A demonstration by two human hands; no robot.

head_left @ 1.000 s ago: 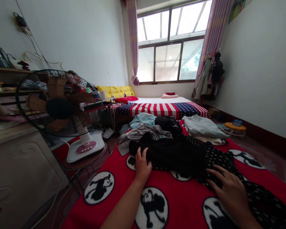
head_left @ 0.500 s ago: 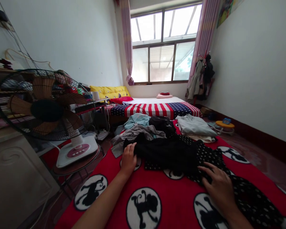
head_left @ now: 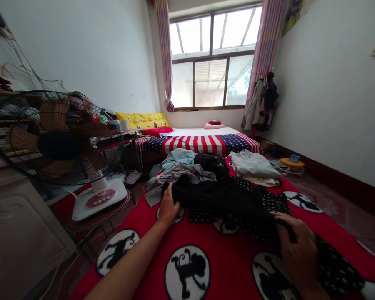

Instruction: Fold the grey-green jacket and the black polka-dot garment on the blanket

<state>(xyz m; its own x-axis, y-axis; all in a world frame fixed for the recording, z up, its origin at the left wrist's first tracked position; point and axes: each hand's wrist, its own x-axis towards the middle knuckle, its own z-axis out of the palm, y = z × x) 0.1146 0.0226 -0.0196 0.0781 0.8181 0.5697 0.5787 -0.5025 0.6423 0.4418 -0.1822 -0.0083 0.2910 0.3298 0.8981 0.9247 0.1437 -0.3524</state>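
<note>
A plain black garment (head_left: 218,196) lies stretched sideways over a black piece of clothing with white polka dots (head_left: 337,262). My left hand (head_left: 169,207) is closed at the black garment's left end, fingertips on its edge. At the other end my right hand (head_left: 300,243) pinches the black cloth between thumb and fingers and draws that edge taut over the dotted fabric. Just beyond the left hand is a crumpled grey garment (head_left: 181,173). Both garments rest on a red blanket (head_left: 153,258) patterned with black monkey figures in white circles.
Behind are a light blue garment (head_left: 178,157), a dark garment (head_left: 211,162) and a folded pale grey top (head_left: 253,162). A fan (head_left: 59,143) stands on a stool at the left. A second bed (head_left: 200,143) is under the window; a yellow stool (head_left: 292,162) stands right.
My right hand has moved right and slightly toward me, from lying spread at the cloth to pinching the black garment's end, which now reaches further right. My left hand has barely moved.
</note>
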